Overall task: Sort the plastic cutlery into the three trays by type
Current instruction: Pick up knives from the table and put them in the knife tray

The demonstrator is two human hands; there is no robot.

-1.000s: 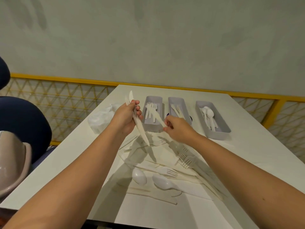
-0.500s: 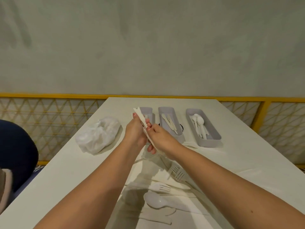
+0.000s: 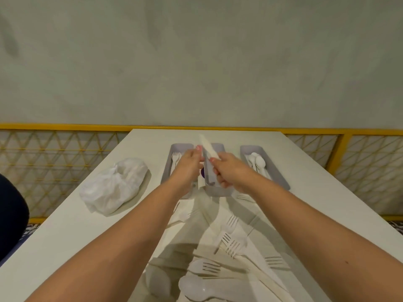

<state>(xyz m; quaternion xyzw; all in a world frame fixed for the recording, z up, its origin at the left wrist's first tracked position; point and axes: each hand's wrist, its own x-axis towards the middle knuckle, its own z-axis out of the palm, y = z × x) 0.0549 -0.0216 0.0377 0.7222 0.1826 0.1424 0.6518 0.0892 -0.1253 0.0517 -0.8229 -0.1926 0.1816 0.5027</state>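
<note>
The right hand [image 3: 229, 171] holds a white knife [image 3: 208, 147] over the middle tray [image 3: 218, 189]; the left hand [image 3: 187, 164] seemingly touches it.

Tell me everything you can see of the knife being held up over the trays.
The knife is plain off-white plastic, one flat slim piece, blurred. It tilts up and away, tip toward the far left, above the middle tray. The right hand grips its lower end, hiding the handle; the left hand is right beside it, contact unclear.
</note>
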